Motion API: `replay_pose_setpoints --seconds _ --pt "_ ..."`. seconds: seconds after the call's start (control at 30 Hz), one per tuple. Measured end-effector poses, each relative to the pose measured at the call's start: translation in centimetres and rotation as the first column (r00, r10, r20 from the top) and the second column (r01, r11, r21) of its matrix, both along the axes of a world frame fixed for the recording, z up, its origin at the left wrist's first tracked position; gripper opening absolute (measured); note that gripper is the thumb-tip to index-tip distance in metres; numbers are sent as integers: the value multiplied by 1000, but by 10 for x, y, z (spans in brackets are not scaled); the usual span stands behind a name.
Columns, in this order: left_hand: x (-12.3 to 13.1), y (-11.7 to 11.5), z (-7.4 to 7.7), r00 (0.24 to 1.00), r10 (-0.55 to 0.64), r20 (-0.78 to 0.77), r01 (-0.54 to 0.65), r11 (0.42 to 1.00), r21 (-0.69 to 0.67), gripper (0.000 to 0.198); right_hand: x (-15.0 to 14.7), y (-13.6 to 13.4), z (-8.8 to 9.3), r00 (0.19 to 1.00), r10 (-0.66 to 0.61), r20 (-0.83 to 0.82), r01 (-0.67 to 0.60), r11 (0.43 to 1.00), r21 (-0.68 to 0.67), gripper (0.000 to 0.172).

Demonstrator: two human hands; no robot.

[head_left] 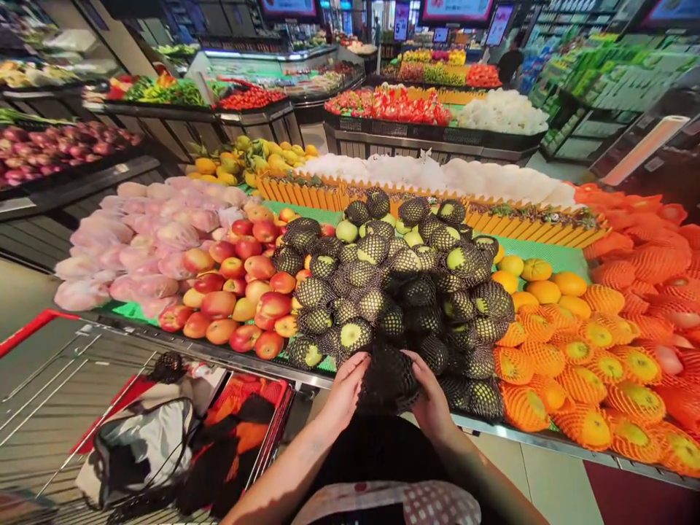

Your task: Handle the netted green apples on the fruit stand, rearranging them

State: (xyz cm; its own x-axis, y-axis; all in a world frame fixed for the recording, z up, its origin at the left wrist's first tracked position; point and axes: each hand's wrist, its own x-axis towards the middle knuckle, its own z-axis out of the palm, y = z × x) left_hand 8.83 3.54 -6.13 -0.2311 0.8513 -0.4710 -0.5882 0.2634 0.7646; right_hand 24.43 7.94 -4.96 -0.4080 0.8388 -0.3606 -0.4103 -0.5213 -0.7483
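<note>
My left hand (pixel 343 390) and my right hand (pixel 430 397) together hold one fruit in a black foam net (pixel 388 379) at the front edge of the display. Both hands have their fingers wrapped around its sides. Just behind it rises a heap of green apples in black nets (pixel 394 284). Red and yellow apples (pixel 240 292) lie to the left of that heap. Oranges in orange nets (pixel 590 350) lie to its right.
A red shopping cart (pixel 33 328) stands at my lower left with bags and netted fruit in it. Pink-wrapped fruit (pixel 136 233) fills the display's left end. A metal rim (pixel 547 437) edges the display. More produce stands and aisles lie behind.
</note>
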Motion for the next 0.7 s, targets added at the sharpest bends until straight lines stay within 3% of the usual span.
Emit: replay_pose_setpoints --seconds 0.17,0.33,0.57,0.63,0.7 --pt "2 4 6 984 68 -167 -55 995 80 51 -6 -6 -3 1000 -9 -20 7 998 -62 38" --pt "7 14 -7 981 89 -173 -79 995 66 59 -5 -12 -4 999 -21 -24 19 998 -64 41" --pt "21 6 -13 996 -44 -81 45 999 1 49 7 -11 -8 985 -167 31 170 972 -164 38" --pt "21 -1 -12 985 -125 -115 130 991 37 51 13 -11 -11 982 -186 41 190 959 -211 38" --pt "21 -6 -14 957 -246 -154 265 957 116 66 18 -10 -12 978 -201 53 208 951 -229 36"
